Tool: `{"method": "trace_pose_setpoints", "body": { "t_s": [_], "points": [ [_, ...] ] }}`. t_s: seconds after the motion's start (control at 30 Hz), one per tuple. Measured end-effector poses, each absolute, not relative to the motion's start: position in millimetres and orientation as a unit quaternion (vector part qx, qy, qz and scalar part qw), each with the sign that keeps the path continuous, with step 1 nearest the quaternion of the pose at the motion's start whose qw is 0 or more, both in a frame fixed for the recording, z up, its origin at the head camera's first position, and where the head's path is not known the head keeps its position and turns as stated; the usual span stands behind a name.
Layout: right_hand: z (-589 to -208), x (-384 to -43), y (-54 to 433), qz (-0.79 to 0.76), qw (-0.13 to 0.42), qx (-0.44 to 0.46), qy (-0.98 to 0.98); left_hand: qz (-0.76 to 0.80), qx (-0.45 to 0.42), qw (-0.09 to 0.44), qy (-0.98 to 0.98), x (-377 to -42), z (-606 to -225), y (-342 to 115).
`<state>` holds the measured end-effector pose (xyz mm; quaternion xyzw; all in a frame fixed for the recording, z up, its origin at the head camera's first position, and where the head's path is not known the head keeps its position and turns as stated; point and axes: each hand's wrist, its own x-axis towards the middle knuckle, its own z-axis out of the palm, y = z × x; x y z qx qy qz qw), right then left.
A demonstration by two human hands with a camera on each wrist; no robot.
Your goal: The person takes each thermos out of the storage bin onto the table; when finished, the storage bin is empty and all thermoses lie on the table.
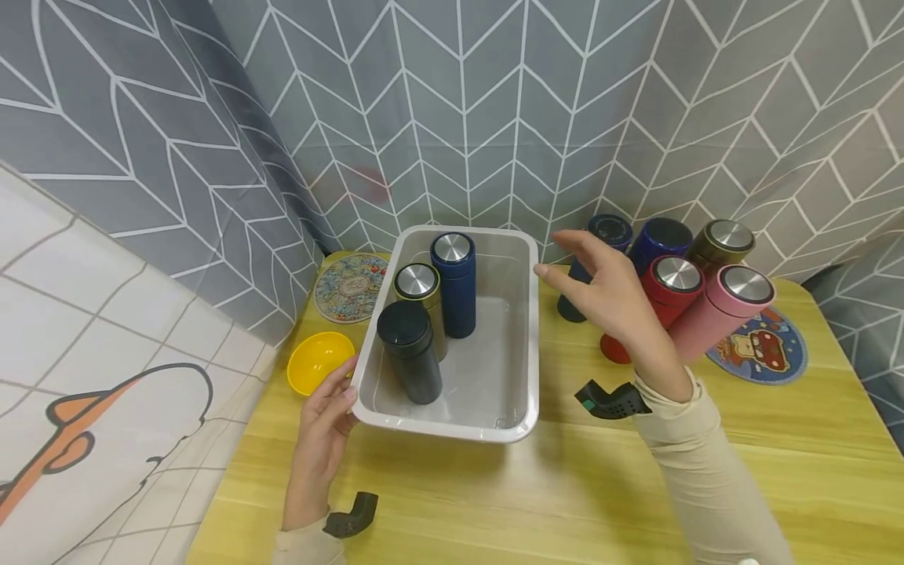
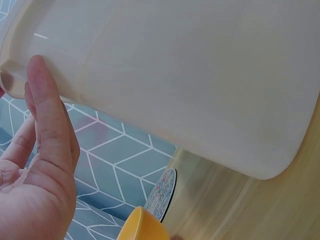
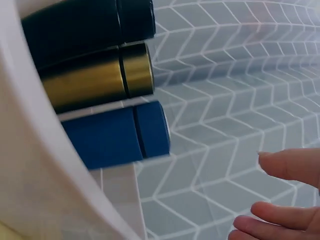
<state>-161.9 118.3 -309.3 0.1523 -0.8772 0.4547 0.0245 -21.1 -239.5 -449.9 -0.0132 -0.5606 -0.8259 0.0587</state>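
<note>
A light grey plastic bin (image 1: 480,431) holds three flasks on its left side: a dark grey flask (image 1: 413,365), an olive-gold flask (image 3: 100,80) and a blue flask (image 1: 459,294), all with their lids on. My left hand (image 1: 328,424) grips the bin's front left rim, thumb on top; in the left wrist view its fingers (image 2: 47,110) lie along the outer wall. My right hand (image 1: 607,286) is held in the air just off the bin's right rim, thumb and fingers spread with nothing between them. It partly hides the flasks behind it.
Right of the bin stand a red flask (image 1: 674,290), a pink flask (image 1: 727,306), an olive flask (image 1: 720,243) and two dark blue ones. A blue cartoon mat (image 1: 784,353) lies beneath. At left are a yellow bowl (image 1: 319,362) and a round patterned mat (image 1: 346,290).
</note>
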Motion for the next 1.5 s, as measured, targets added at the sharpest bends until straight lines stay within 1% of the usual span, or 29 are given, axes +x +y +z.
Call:
{"method": "trace_pose_setpoints", "body": {
  "t_s": [0.13, 0.3, 0.47, 0.7, 0.9, 1.2, 1.5],
  "points": [
    [-312, -173, 104, 0.446, -0.016, 0.180, -0.876, -0.826, -0.009, 0.057, -0.561, -22, -450, -240],
    [-322, -188, 88, 0.463, -0.043, 0.200, -0.863, -0.827, -0.006, 0.056, -0.560, -23, -451, -239],
    [-333, -203, 76, 0.475, -0.059, 0.199, -0.855, -0.829, -0.007, 0.054, -0.556, -24, -451, -237],
    [-342, -217, 55, 0.502, -0.099, 0.189, -0.838, -0.828, -0.004, 0.054, -0.559, -23, -450, -238],
    [-346, -226, 41, 0.522, -0.112, 0.186, -0.825, -0.826, -0.003, 0.054, -0.561, -23, -449, -238],
    [-351, -231, 23, 0.528, -0.107, 0.196, -0.819, -0.835, -0.026, 0.059, -0.546, -23, -448, -239],
    [-362, -237, 10, 0.543, -0.103, 0.231, -0.801, -0.832, -0.010, 0.059, -0.551, -22, -448, -239]
  ]
}}
